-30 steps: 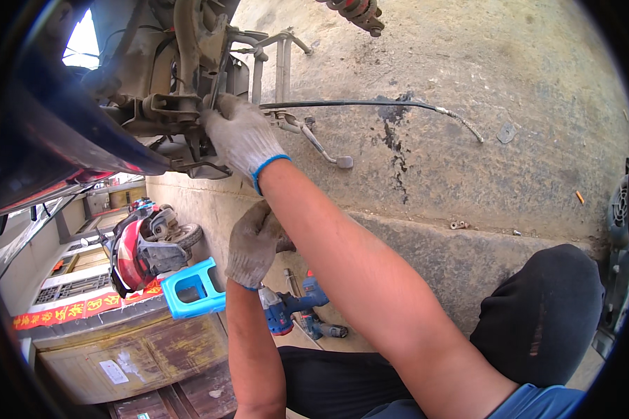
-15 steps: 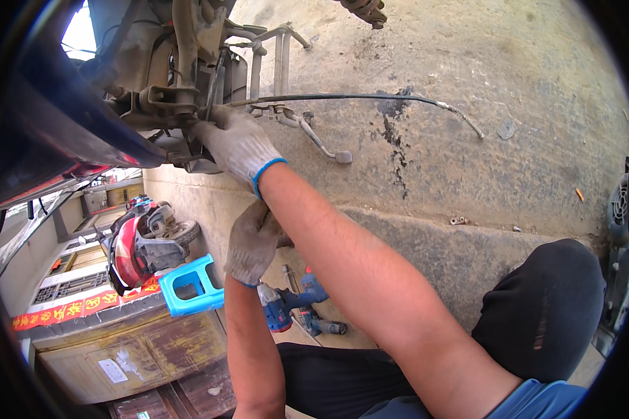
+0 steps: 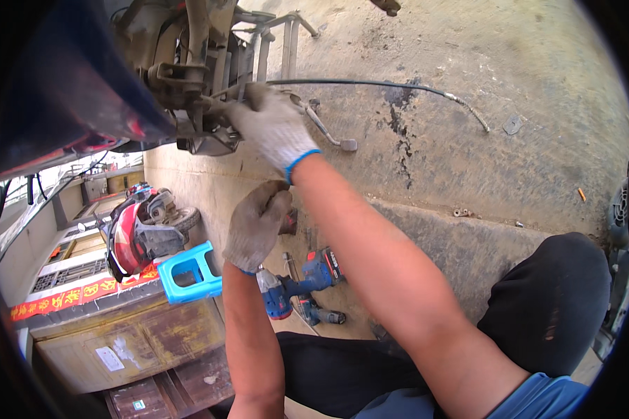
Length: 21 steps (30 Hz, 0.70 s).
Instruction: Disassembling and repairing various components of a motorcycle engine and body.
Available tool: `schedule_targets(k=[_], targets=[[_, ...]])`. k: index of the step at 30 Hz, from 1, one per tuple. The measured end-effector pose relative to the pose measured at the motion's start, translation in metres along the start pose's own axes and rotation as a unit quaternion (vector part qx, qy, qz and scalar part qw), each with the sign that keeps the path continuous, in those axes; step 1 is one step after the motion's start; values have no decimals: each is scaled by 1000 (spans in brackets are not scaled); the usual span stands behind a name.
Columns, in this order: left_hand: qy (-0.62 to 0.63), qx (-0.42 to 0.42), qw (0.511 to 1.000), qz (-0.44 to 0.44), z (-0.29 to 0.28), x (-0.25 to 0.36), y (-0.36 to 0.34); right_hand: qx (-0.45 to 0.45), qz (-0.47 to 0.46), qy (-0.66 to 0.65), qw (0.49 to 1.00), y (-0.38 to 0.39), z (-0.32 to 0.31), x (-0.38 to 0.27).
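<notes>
Although blurred at the fingertips, see the right hand [image 3: 276, 126] angled in at the dusty metal frame [image 3: 178, 73], beside the dark blue body panel [image 3: 84, 77], likely bent that way to get at parts tucked behind the edge. Cannot tell whether grasping a part or only touching. Find the left hand [image 3: 254, 223] lower, just below the right cuff, with curled fingers, perhaps placed there to leave the other hand room; cannot tell whether closed on the small dark reddish thing [image 3: 288, 222] just beside.

Trace the black cable [image 3: 370, 83] from near the right hand out over the concrete, bare metal end [image 3: 472, 114] outermost, presumably stretched long because too stiff to fold. Notice power tools between the forearms, probably for easy reach.

Now count: two gloved hands, one cable, one foot pedal [image 3: 348, 144], two power tools, namely a larger blue one [image 3: 297, 288] and a smaller one [image 3: 321, 315], one flat plate [image 3: 513, 124], one orange stub [image 3: 581, 195], one blue stool [image 3: 189, 274], one red scooter [image 3: 133, 241]. Leave uncounted the metal bits [image 3: 461, 212] near the ledge, too small to separate.
</notes>
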<state>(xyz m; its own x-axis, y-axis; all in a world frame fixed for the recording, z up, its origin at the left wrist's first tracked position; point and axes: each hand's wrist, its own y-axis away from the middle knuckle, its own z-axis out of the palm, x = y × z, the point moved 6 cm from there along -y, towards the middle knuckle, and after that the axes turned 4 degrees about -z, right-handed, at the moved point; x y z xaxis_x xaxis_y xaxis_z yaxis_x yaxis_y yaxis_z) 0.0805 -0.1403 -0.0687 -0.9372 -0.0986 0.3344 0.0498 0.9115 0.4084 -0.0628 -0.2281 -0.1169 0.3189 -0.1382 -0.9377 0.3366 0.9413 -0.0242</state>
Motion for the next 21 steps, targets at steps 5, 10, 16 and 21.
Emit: schedule_targets(k=[5,10,16,21], targets=[[36,9,999,-27,-13,-12,4,8,51,87,995,59,-20,81],[34,3,999,-28,-24,-13,15,-132,207,236,940,137,-20,177],[73,19,996,-49,-34,-19,35,-162,194,434,865,172,-22,232],[1,35,999,-27,-41,-26,42,-135,106,485,858,164,-38,238]])
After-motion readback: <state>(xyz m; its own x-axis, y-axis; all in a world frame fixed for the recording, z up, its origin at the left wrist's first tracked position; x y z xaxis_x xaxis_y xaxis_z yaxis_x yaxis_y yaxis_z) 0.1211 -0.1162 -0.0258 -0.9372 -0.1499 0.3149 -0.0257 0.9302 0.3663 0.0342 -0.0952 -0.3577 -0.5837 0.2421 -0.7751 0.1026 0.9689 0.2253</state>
